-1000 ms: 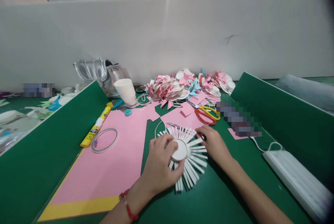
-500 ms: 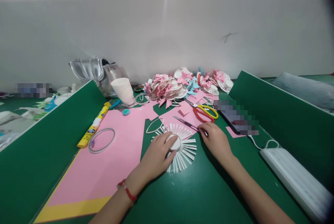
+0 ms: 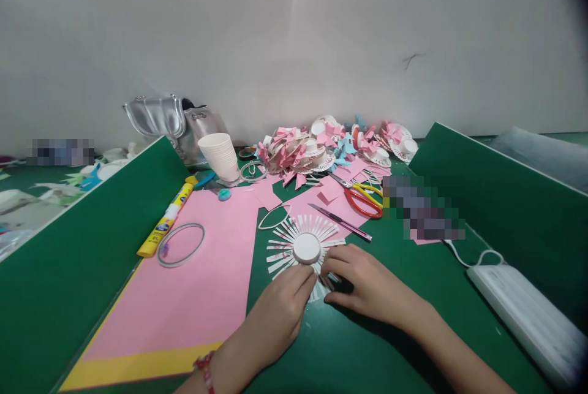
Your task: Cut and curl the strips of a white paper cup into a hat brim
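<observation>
The cut paper cup [image 3: 306, 248] lies upside down on the green table [image 3: 367, 351], just right of the big pink sheet [image 3: 197, 284], with its round white bottom facing up and its wall slit into narrow strips that fan out flat all round like rays. The left hand [image 3: 280, 308] rests at the near edge of the fan with its fingers stretched out side by side, tips pressing on the strips and gripping nothing. The right hand [image 3: 362, 280] lies at the near right edge with its fingers bent over a few strips; whether it pinches one I cannot tell. The slitting and spreading look done, but this piece bears no pink trim, unlike the pile of trimmed paper hats [image 3: 321, 149] at the back by the white wall. A cut-off paper ring [image 3: 273, 217] lies just behind the fan, a thin knife [image 3: 342, 222] to its right, and red and yellow scissors [image 3: 362, 201] beyond that. Farther left are a ring of tape [image 3: 180, 245] on the pink sheet, a yellow glue tube [image 3: 168, 219], a stack of whole cups [image 3: 220, 158] and a silver bag [image 3: 169, 121]. A white power strip [image 3: 528, 314] lies at the right.
</observation>
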